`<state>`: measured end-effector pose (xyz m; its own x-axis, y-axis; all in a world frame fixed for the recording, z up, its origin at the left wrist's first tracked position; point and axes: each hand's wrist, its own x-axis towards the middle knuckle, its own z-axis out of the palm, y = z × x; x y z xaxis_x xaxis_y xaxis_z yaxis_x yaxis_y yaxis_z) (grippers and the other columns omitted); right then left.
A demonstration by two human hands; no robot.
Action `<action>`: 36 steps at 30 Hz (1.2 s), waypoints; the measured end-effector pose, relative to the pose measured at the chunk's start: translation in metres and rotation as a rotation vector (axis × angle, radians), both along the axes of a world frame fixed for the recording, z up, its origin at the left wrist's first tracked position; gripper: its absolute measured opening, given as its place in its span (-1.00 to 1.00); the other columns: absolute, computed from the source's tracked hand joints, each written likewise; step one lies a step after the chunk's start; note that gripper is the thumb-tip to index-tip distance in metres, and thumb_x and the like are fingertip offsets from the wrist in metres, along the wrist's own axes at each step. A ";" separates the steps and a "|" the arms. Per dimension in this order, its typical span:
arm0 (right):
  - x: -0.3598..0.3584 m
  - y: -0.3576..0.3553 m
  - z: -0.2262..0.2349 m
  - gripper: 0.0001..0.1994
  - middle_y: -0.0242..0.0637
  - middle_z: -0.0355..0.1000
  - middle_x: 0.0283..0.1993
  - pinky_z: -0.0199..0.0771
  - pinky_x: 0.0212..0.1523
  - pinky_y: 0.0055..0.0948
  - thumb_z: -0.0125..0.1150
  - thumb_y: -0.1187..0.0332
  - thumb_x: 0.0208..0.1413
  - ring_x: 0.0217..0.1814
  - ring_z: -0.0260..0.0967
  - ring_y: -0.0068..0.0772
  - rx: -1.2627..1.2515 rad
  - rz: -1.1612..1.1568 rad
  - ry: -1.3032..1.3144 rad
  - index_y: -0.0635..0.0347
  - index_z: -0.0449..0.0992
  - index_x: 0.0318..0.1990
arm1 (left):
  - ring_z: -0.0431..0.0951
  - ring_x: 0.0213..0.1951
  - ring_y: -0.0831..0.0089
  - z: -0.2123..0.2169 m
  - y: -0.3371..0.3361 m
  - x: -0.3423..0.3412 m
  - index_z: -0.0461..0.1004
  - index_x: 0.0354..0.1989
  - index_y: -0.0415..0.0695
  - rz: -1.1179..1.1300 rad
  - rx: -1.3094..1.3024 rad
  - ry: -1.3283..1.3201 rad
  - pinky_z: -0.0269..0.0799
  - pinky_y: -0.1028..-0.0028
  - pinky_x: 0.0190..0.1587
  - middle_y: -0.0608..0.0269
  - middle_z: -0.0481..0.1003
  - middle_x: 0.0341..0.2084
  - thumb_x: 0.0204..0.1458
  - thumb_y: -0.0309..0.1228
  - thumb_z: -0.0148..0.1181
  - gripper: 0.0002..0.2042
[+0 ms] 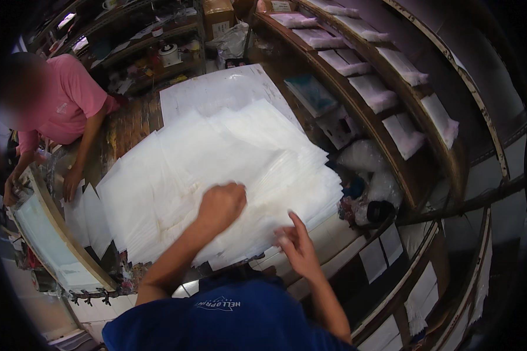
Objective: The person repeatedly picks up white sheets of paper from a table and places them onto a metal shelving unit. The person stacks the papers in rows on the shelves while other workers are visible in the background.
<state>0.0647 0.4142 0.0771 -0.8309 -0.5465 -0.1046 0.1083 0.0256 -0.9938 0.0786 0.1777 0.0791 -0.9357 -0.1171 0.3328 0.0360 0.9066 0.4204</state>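
Note:
A wide, fanned pile of thin white translucent sheets (158, 175) covers the table in front of me. Over its middle, my left hand (221, 207) is curled into a fist. The undersides of its fingers are hidden, so I cannot make out whether it pinches a sheet. My right hand (298, 248) is off the pile's near right edge, index finger stretched out and the others loosely bent and slightly blurred. Nothing shows in that hand.
A person in a pink shirt (79, 88) works at the left beside a wood-framed screen (58, 234). A large white board (216, 88) lies beyond the pile. Wooden racks (363, 117) with bagged white packs stand at the right. Clear plastic bags (363, 158) lie beside the table.

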 end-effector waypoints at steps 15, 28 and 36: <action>0.013 0.048 0.006 -0.93 -0.54 0.28 -0.44 0.17 -0.47 -0.70 0.06 0.47 0.19 -0.46 0.17 -0.75 -0.294 -0.283 -0.264 0.17 0.42 -0.19 | 0.51 -0.13 0.34 -0.066 0.129 0.068 0.39 0.01 -0.20 -0.434 1.976 -0.659 0.46 0.37 -0.09 0.16 0.49 -0.13 0.20 -0.32 -0.03 -0.71; 0.093 0.151 -0.024 -0.94 -0.55 0.24 -0.47 0.12 -0.53 -0.71 -0.02 0.42 0.26 -0.56 0.09 -0.79 0.130 -0.437 -0.151 0.13 0.36 -0.28 | 0.42 0.10 0.25 -0.051 0.125 0.025 0.18 0.25 -0.20 -0.227 2.360 -0.477 0.44 0.32 0.09 0.03 0.33 0.13 0.27 -0.18 -0.19 -0.54; 0.104 0.162 -0.019 -0.94 -0.53 0.27 -0.45 0.14 -0.54 -0.72 -0.01 0.44 0.24 -0.55 0.11 -0.79 0.136 -0.505 -0.149 0.18 0.39 -0.25 | 0.42 0.08 0.27 -0.058 0.137 0.017 0.20 0.23 -0.20 -0.307 2.443 -0.546 0.44 0.33 0.08 0.06 0.35 0.10 0.27 -0.21 -0.17 -0.56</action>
